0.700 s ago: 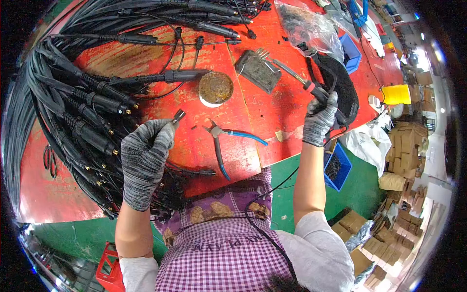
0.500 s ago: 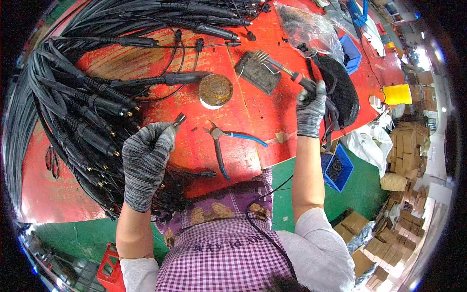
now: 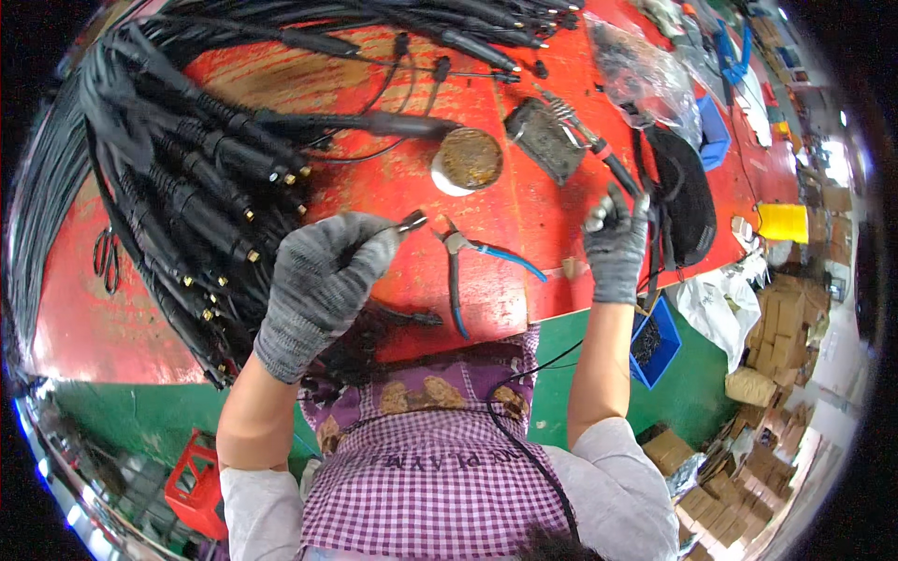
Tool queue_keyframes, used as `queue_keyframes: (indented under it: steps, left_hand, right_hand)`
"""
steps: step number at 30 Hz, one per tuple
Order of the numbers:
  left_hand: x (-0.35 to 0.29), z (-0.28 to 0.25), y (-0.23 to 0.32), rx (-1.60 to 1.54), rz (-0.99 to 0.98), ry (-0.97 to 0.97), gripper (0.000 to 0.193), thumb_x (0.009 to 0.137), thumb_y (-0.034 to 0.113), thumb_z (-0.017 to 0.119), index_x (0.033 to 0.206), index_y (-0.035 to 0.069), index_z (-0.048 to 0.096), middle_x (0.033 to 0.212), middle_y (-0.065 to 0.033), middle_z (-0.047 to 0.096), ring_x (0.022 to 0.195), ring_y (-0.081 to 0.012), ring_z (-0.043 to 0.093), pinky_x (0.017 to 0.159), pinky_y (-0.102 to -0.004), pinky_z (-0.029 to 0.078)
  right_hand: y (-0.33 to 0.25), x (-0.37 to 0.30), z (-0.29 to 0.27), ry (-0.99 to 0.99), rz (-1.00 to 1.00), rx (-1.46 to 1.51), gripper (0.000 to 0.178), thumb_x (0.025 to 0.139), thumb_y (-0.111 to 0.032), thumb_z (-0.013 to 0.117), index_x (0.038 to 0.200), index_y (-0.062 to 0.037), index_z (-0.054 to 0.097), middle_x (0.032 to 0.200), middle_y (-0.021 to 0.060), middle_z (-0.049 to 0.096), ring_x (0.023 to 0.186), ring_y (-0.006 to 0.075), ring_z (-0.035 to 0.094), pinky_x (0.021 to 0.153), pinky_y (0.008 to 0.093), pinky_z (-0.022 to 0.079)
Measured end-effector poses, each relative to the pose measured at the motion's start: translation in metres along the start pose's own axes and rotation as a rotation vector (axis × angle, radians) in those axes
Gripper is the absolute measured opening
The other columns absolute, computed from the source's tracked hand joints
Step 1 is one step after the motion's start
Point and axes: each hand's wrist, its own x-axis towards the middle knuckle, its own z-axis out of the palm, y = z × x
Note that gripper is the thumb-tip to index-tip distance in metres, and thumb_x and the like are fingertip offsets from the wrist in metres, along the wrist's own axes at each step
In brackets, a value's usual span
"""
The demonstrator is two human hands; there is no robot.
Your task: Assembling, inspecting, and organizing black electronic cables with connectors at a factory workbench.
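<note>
While the gloved left hand (image 3: 323, 280) pinches a black cable end (image 3: 410, 222) at its fingertips above the red table (image 3: 524, 243), blue-handled pliers (image 3: 460, 271) lie just right of it. Farther right, the right hand (image 3: 615, 245) closes around a soldering iron (image 3: 599, 154), whose tip reaches up-left to a dark sponge tray (image 3: 545, 140).

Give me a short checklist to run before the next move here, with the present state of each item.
1. Left hand closed on a cable end: ok.
2. Right hand at the handle of the soldering iron: ok; firmness of its grip: cannot tell.
3. Iron's tip over its stand: ok.
4. Round tin open and between both hands: ok.
5. Blue-handled pliers lying free on the red table: ok.
6. Cable bundle crowding the left side: not ok.
</note>
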Motion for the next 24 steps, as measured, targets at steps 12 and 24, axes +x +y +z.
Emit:
queue_keyframes:
  steps: [12,24]
  left_hand:
    - [-0.006,-0.007,-0.004,0.128,0.223,-0.104,0.013,0.077,0.009,0.057,0.085,-0.001,0.061,0.066,-0.0061,0.058,0.061,-0.0088,0.052,0.057,-0.0245,0.044]
    - [-0.009,-0.020,-0.013,0.018,0.218,-0.248,0.028,0.071,0.008,0.063,0.099,0.002,0.058,0.082,-0.0107,0.058,0.071,-0.0217,0.057,0.068,-0.0290,0.045]
  right_hand:
    - [0.095,-0.097,0.128,-0.594,-0.107,-0.746,0.032,0.084,-0.021,0.052,0.110,-0.0021,0.049,0.085,0.0030,0.056,0.077,0.0088,0.050,0.072,0.0218,0.041]
    - [0.099,-0.100,0.135,-0.625,-0.035,-0.915,0.022,0.084,-0.018,0.053,0.098,-0.0015,0.056,0.079,0.0017,0.057,0.071,0.0068,0.051,0.067,0.0209,0.042]
